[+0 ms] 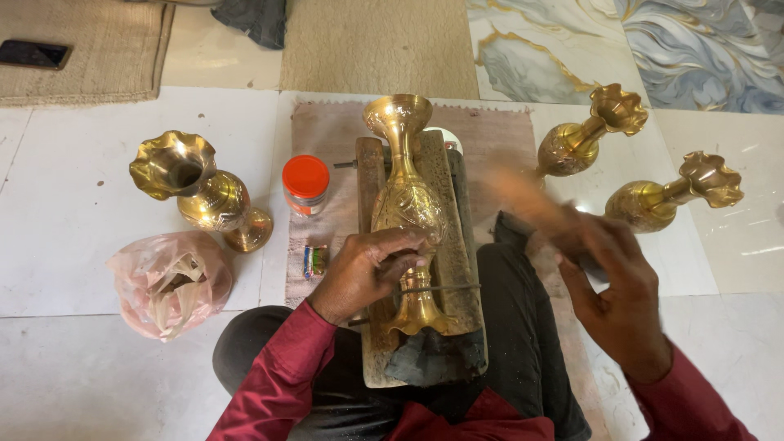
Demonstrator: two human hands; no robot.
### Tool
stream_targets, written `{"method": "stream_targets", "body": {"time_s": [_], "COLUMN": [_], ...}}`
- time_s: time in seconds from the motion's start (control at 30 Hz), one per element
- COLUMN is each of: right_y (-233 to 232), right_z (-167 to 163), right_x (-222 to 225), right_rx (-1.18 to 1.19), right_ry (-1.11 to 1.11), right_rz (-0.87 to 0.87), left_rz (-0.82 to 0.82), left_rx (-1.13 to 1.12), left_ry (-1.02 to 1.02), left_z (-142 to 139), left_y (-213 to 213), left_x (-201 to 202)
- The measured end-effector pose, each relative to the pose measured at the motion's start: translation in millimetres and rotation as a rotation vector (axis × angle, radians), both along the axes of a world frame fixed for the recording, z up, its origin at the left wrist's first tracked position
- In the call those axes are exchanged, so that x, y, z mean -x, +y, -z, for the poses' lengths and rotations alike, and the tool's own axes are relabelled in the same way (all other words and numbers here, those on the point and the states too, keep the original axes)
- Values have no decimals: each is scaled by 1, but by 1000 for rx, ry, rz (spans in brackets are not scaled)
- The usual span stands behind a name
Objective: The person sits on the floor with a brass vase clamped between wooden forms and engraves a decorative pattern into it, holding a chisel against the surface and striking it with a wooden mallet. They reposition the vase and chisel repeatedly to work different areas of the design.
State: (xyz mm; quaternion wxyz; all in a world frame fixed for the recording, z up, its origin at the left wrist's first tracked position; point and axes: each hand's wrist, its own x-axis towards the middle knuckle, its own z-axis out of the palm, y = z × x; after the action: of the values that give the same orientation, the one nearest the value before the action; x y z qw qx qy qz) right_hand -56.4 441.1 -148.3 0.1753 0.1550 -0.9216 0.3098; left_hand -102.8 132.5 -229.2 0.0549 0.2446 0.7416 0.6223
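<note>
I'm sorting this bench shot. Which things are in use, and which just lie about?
In use: left hand pressing brass vase on wooden block; right hand swinging blurred tool.

Lying about: three other vases, red-lidded jar, plastic bag, phone.

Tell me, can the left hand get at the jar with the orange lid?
Probably yes: the jar stands just beyond the left hand with only bare mat between, though that hand is pressing on the brass vase.

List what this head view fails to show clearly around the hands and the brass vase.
- Right hand: motion blur smears whatever it swings, so the tool cannot be told.
- Brass vase: the left hand covers its lower body.
- Pink bag: contents crumpled, unclear.
- Small packet: too small to identify.
</note>
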Motion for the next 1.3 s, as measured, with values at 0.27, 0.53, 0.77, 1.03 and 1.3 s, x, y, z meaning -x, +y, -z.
{"method": "stream_targets", "body": {"time_s": [0.27,0.53,0.77,1.03,1.3], "right_y": [-9,4,-9,-7,1], "right_z": [-3,41,81,105,114], "right_x": [-7,-16,-46,-61,-74], "right_rx": [-255,-229,4,89,-31], "right_ry": [10,-113,-179,-202,-132], "right_rz": [13,29,95,174,229], "left_rz": [-36,-217,-18,173,359], "left_rx": [26,-14,130,397,684], "left_ry": [-2,107,218,554,581], "left_z": [0,-7,-21,-32,-40], "left_y": [4,2,17,40,58], "left_x": [-1,1,7,27,31]}}
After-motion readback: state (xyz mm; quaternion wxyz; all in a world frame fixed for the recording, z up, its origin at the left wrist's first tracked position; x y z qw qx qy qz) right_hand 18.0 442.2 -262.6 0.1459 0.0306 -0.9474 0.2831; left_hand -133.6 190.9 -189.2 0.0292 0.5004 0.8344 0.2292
